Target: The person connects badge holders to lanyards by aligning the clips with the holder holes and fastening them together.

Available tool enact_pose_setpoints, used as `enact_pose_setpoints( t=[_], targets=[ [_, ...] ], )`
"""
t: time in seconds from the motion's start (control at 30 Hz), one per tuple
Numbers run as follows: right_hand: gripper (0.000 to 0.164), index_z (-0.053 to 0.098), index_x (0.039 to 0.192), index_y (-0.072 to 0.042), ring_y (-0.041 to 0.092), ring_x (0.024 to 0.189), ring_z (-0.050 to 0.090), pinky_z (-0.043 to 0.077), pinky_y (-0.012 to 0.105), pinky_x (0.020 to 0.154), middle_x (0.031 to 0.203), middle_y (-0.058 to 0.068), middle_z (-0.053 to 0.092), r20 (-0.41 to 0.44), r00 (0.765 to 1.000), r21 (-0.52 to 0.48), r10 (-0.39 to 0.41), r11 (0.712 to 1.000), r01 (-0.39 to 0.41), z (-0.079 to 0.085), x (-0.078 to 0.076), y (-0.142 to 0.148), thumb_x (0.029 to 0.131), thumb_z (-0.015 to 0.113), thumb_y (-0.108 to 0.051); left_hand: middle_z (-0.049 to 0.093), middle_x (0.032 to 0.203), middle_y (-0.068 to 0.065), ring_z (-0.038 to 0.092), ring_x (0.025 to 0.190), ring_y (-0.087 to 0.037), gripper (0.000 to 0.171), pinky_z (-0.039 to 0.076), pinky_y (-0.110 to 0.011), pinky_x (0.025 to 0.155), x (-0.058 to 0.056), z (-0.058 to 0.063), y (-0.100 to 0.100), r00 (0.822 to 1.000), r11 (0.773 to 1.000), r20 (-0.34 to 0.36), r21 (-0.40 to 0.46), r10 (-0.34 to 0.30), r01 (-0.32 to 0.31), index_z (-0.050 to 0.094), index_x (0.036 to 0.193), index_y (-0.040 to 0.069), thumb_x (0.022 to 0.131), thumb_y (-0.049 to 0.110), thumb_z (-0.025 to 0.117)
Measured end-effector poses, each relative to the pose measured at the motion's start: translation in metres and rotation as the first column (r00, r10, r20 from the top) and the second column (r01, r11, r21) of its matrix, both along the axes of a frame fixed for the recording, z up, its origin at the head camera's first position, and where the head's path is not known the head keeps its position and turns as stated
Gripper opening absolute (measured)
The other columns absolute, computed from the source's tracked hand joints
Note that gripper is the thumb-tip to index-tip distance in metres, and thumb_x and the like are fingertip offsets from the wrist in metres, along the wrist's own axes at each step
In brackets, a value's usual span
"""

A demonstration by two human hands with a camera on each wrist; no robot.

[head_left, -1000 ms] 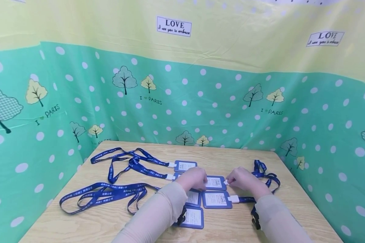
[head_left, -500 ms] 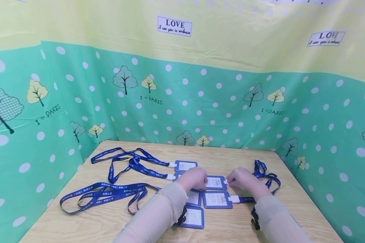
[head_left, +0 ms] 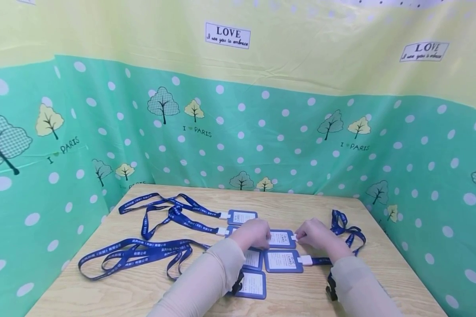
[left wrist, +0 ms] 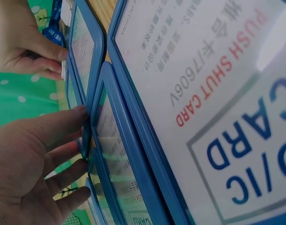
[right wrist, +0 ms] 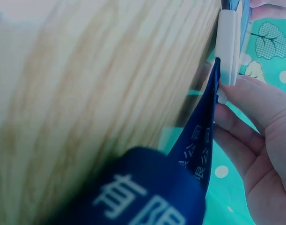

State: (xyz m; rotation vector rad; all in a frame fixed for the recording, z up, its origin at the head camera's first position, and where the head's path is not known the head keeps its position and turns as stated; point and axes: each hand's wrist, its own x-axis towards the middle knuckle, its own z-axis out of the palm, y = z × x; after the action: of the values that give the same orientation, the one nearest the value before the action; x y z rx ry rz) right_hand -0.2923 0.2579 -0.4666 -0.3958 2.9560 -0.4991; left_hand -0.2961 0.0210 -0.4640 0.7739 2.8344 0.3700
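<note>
In the head view my left hand (head_left: 253,233) reaches the left end of a blue-framed badge holder (head_left: 281,238). Thumb and fingers pinch its edge in the left wrist view. At its other end, my right hand (head_left: 319,235) pinches the white clip (right wrist: 227,47) joining holder and blue lanyard (head_left: 341,225). The badge holder lies flat between both hands. Just in front of it is another badge holder (head_left: 283,260) with its own white clip (head_left: 306,260). My left hand and forearm partly cover the left-hand column of badge holders, including a front one (head_left: 252,284).
Blue lanyards (head_left: 131,255) spread in loops over the left side of the wooden table (head_left: 297,290). A badge holder (head_left: 242,216) lies at the back. Black buckle-like pieces (head_left: 331,288) sit beside both forearms. A green and yellow curtain (head_left: 238,132) surrounds the table.
</note>
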Motion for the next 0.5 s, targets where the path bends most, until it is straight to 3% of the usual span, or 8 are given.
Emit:
enact_pose_setpoints(
  t=[0.23,0.5],
  targets=[
    [0.017,0.081,0.091,-0.019,0.019,0.092,0.07,0.059,0.044,0.086,0.096,-0.001,0.076,0.009,1.0,-0.005,-0.015,1.0,0.015,0.0001,0.0006,-0.0011,0.085,0.08,-0.004,0.071,0.103,0.005,0.064,0.092,-0.013,0.025,0.054,-0.031,0.089,0.001,0.0004,-0.0003,1.0,1.0,0.021,0.001,0.02,-0.02,0.08,0.103,0.018,0.084,0.033,0.085],
    [0.017,0.081,0.086,-0.02,0.017,0.087,0.068,0.06,0.042,0.083,0.092,-0.003,0.075,0.013,1.0,-0.004,-0.007,1.0,0.007,0.0027,0.0056,-0.0015,0.084,0.081,-0.003,0.07,0.104,0.006,0.062,0.088,-0.011,0.025,0.054,-0.03,0.089,0.002,-0.0021,-0.0014,1.0,1.0,-0.002,0.007,0.006,-0.006,0.081,0.101,0.018,0.084,0.035,0.084]
  ],
)
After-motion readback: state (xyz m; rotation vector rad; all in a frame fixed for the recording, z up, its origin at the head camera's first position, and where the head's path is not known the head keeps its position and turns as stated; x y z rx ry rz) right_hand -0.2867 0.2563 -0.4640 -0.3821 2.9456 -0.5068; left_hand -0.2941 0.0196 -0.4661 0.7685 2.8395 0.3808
